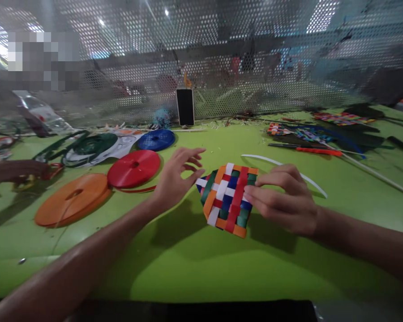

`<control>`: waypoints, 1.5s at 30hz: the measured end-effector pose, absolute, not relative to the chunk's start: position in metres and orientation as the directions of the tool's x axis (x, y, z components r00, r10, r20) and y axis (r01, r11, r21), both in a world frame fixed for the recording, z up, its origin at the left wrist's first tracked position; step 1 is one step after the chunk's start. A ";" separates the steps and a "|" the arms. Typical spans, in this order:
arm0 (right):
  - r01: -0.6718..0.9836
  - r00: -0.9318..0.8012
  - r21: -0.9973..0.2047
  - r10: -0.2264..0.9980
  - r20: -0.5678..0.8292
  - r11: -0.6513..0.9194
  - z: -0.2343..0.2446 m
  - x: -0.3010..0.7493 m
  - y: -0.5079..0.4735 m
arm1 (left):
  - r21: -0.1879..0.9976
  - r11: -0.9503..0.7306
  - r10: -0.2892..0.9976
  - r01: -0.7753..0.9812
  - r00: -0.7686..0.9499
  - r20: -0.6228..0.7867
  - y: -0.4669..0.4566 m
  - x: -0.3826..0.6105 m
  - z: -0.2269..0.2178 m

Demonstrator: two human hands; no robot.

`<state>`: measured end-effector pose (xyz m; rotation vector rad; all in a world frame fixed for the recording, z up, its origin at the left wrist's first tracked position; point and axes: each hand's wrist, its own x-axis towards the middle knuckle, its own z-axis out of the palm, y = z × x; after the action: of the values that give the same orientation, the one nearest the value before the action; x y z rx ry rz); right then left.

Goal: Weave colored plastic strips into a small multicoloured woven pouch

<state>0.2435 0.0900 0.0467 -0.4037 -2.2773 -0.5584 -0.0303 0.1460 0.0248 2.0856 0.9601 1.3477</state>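
Observation:
My right hand [285,199] pinches the right edge of a woven ribbon piece [226,197], lifted above the green table. Red, white, blue, green and orange strips cross in it, and its left end narrows to a point. My left hand [177,176] is beside that pointed end, fingers apart, with nothing in it. Behind my right hand a loose white strip [272,160] lies curved on the table. Left of my left hand lie a red ribbon roll [146,167] and an orange ribbon roll [90,190].
Farther back are a blue roll [156,140], a green roll [96,145] and an upright phone [186,107] against a perforated screen. At right lie a red-handled tool [317,152] and woven pieces [344,118]. Another person's hand [36,170] reaches in from the left.

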 end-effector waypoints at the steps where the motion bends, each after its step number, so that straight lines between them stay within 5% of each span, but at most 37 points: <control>1: 0.441 -0.677 0.274 0.116 0.727 0.855 0.046 0.244 0.091 | 0.857 -0.475 0.865 0.200 0.285 0.413 0.147 -0.031 0.025; 4: 0.409 -0.686 0.293 0.080 0.723 0.864 0.047 0.246 0.095 | 0.999 0.033 0.872 -0.005 0.489 -0.027 0.144 -0.032 0.029; 6: 0.371 -0.701 0.312 0.044 0.712 0.875 0.051 0.247 0.097 | 0.979 0.199 0.765 -0.036 0.630 -0.133 0.139 -0.031 0.033; 9: 0.344 -0.738 0.326 0.039 0.674 0.880 0.056 0.248 0.101 | 0.973 0.232 0.704 -0.001 0.690 -0.167 0.133 -0.028 0.037; 14: 0.430 -0.714 0.237 0.167 0.680 0.871 0.047 0.245 0.106 | 0.983 0.179 0.786 0.044 0.594 -0.170 0.132 -0.022 0.035; 16: 0.516 -0.569 0.026 0.320 0.758 0.856 0.041 0.242 0.107 | 0.989 0.143 0.830 0.036 0.541 -0.139 0.133 -0.020 0.031; 18: 0.518 -0.375 -0.367 0.590 0.715 0.773 0.037 0.238 0.110 | 0.995 0.094 0.858 0.034 0.504 -0.099 0.133 -0.018 0.026; 20: 0.435 -0.244 -0.739 0.858 0.453 0.514 0.037 0.235 0.113 | 0.998 0.048 0.874 0.045 0.481 -0.064 0.132 -0.016 0.022; 23: 0.317 -0.119 -0.942 0.990 0.080 0.115 0.038 0.232 0.117 | 0.999 0.013 0.884 0.047 0.465 -0.034 0.132 -0.012 0.018; 29: 0.358 -0.152 -0.932 0.981 -0.120 -0.059 0.045 0.227 0.117 | 0.999 0.047 0.852 0.011 0.522 -0.046 0.128 -0.006 0.016; 41: 0.353 -0.396 -0.901 0.913 0.101 0.253 0.071 0.242 0.140 | 0.989 -0.008 0.864 0.146 0.500 -0.066 0.120 -0.002 0.018; 45: 0.558 -0.670 -0.703 0.740 -0.068 0.441 0.099 0.230 0.164 | 0.969 -0.034 0.872 0.245 0.481 -0.091 0.116 -0.003 0.028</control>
<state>0.2302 0.1638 0.0995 -1.1256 -2.4447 1.0509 -0.0028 0.1160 0.0279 1.5626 0.9997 0.6723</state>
